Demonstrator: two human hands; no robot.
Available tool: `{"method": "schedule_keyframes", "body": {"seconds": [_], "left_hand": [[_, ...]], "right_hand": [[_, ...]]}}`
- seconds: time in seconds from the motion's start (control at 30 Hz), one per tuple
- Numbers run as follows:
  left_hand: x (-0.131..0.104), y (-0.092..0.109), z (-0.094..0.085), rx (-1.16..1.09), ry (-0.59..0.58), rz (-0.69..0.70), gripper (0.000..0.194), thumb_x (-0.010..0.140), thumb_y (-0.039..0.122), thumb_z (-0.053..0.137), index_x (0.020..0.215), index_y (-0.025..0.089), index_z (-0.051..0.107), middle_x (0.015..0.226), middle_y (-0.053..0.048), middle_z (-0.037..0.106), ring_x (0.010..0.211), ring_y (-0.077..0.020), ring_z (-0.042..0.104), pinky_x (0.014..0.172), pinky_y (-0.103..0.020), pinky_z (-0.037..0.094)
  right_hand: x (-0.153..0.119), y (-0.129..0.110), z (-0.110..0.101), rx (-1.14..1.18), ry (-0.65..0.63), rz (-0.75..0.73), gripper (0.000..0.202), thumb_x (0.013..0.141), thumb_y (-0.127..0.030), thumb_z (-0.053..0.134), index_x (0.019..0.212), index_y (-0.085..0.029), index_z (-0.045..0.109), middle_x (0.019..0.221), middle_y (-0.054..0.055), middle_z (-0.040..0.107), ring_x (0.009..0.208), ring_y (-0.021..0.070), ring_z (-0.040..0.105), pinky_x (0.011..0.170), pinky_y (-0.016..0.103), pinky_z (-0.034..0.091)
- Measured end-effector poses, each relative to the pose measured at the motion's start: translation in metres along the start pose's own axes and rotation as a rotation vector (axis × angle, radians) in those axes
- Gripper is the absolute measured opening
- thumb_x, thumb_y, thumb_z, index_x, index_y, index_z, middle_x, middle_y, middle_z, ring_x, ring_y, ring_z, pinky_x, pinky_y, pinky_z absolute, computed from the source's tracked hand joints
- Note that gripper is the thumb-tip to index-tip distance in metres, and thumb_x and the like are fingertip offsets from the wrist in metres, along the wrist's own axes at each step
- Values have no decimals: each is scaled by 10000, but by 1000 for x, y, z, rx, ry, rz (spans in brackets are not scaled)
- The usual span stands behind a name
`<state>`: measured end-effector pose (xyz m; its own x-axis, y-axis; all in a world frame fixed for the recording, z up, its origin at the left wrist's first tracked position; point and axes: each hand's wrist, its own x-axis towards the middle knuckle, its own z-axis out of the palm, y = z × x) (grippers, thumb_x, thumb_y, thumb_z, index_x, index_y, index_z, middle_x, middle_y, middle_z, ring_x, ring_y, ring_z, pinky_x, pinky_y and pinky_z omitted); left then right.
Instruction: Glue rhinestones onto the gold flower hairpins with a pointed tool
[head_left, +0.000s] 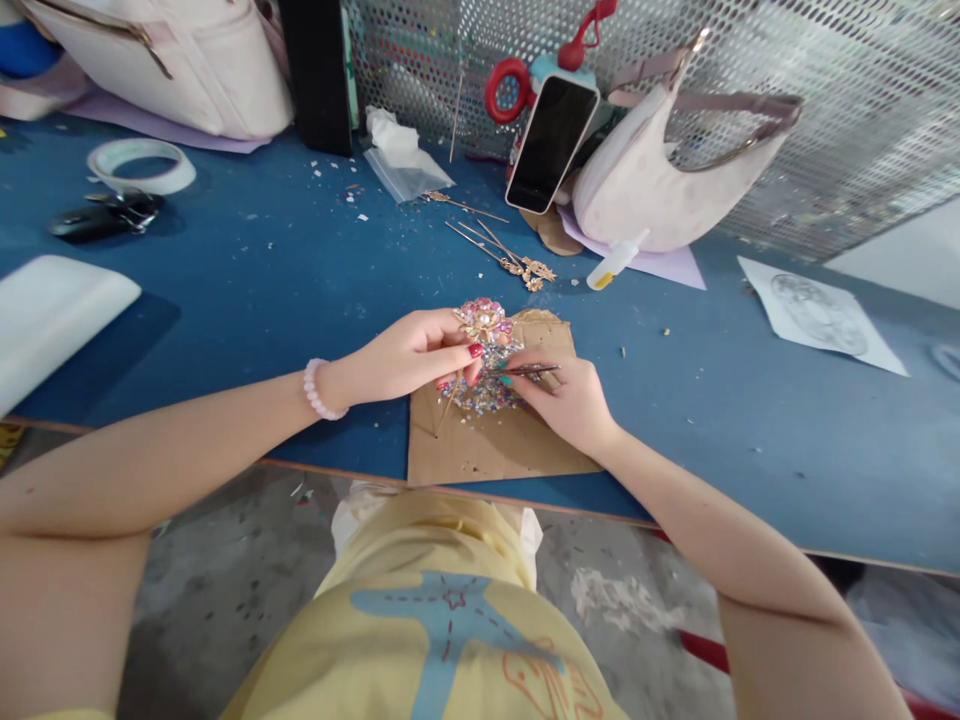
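Observation:
My left hand [424,352] pinches a hairpin with a pink jewelled flower head [484,318] and a pearl-like centre. Its thin gold stem slants down below my fingers. A pair of dark tweezers [536,370] is held in my right hand [571,400], its tips pointing left toward my left fingers. Under both hands lies a pile of small glittering rhinestones [491,402], partly hidden by them. The pile rests on a piece of brown cardboard [495,455] at the table's front edge.
Several gold hairpins [517,265] lie beyond the cardboard, near a small glue bottle [616,262]. A phone [553,143] leans upright beside a white handbag [679,165]. Tape [142,182] and a black-handled tool [109,215] lie left. A printed sheet [823,315] is at right.

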<state>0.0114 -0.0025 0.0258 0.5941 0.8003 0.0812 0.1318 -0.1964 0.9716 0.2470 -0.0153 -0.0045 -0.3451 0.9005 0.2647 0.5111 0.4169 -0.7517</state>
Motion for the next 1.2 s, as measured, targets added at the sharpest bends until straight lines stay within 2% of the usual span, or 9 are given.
{"method": "schedule_keyframes", "body": {"seconds": [0.2,0.33,0.47,0.67,0.8,1.2], "left_hand": [[1,-3,-1,-1,11,2,270,933,180,534,678,158,622,677,-8,640,523,-61,491,529,-206,416],[1,-4,-1,3,12,2,268,939,192,537,686,163,619,689,-9,643,530,-65,499,536,-208,428],[1,-4,-1,-2,15,9,267,943,175,529,689,163,610,681,3,623,533,-61,496,527,-204,412],[0,-5,-1,-4,19,8,276,947,165,523,689,158,620,679,8,621,528,-55,492,536,-209,406],[0,-5,-2,-2,25,4,267,943,158,522,693,159,615,689,4,630,533,-58,494,538,-211,412],[0,-1,0,-12,13,3,253,948,129,509,710,157,593,697,11,653,536,-46,502,531,-192,413]], "right_hand": [[2,4,0,35,131,88,120,818,-255,672,889,-241,768,906,13,800,783,179,748,761,326,612],[3,9,0,-9,169,69,144,833,-229,651,882,-256,784,943,10,806,876,198,757,846,355,609],[6,11,-1,-60,122,59,187,859,-217,621,915,-260,795,989,26,802,958,217,748,895,380,594],[5,6,-2,-35,-62,-18,242,896,-200,569,991,-256,785,1100,40,776,1069,205,721,1011,383,555],[3,2,-5,-25,-130,-39,223,925,-241,557,978,-242,774,1075,54,772,1052,203,720,1013,388,549],[0,9,-7,-39,-48,-75,231,902,-197,547,944,-238,770,997,47,778,992,206,724,939,393,566]]}}
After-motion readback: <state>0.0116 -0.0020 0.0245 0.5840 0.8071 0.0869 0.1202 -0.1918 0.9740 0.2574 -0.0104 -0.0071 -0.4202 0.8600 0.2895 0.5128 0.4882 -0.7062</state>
